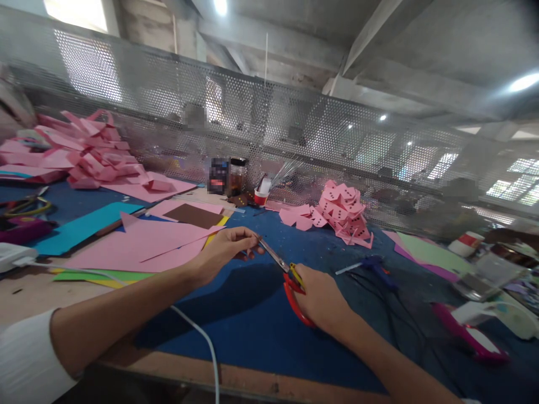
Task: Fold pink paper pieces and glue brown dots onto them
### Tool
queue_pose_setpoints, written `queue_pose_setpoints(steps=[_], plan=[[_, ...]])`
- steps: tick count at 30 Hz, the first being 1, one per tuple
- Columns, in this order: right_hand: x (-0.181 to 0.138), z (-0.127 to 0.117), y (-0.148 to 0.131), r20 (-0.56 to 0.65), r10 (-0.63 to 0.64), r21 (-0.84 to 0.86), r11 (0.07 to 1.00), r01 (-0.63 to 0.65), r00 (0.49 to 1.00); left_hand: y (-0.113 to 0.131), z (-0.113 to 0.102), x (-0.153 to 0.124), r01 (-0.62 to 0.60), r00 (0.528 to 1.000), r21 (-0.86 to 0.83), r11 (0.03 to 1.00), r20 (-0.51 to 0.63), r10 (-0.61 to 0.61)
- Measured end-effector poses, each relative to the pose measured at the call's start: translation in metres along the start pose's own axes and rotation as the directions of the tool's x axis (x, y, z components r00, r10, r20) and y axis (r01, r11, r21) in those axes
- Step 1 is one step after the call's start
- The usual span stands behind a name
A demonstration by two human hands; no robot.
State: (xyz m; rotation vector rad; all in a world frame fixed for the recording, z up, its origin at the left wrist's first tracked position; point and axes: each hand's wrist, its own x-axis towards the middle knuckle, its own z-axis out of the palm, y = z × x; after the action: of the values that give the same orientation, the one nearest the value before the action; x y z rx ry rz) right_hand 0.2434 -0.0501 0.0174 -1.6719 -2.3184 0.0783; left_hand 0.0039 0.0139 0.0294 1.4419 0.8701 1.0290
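In the middle of the blue table mat [248, 320], my right hand [322, 294] grips scissors [275, 255] with red and yellow handles. Their blades point up and left and look nearly closed. My left hand [236, 247] is at the blade tips, thumb and fingers pinched together. Whatever sits in that pinch is too small to make out. Left of it lie pink paper sheets [143, 241] with a brown paper piece [196, 215] behind them.
Folded pink paper pieces with dark dots [343, 210] are heaped behind my hands. A larger heap of pink strips [99, 151] is at the back left. A blue glue gun [379, 269] lies on the right. A white cable [202, 331] crosses the table's front edge.
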Motion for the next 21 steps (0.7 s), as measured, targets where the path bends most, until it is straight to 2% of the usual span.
queue_pose_setpoints(steps=[21], plan=[[0.0015, 0.0005, 0.0030, 0.024, 0.013, -0.021, 1.000, -0.013, 1.000, 0.0040, 0.0005, -0.0018, 0.027, 1.000, 0.007, 1.000, -0.002, -0.027]])
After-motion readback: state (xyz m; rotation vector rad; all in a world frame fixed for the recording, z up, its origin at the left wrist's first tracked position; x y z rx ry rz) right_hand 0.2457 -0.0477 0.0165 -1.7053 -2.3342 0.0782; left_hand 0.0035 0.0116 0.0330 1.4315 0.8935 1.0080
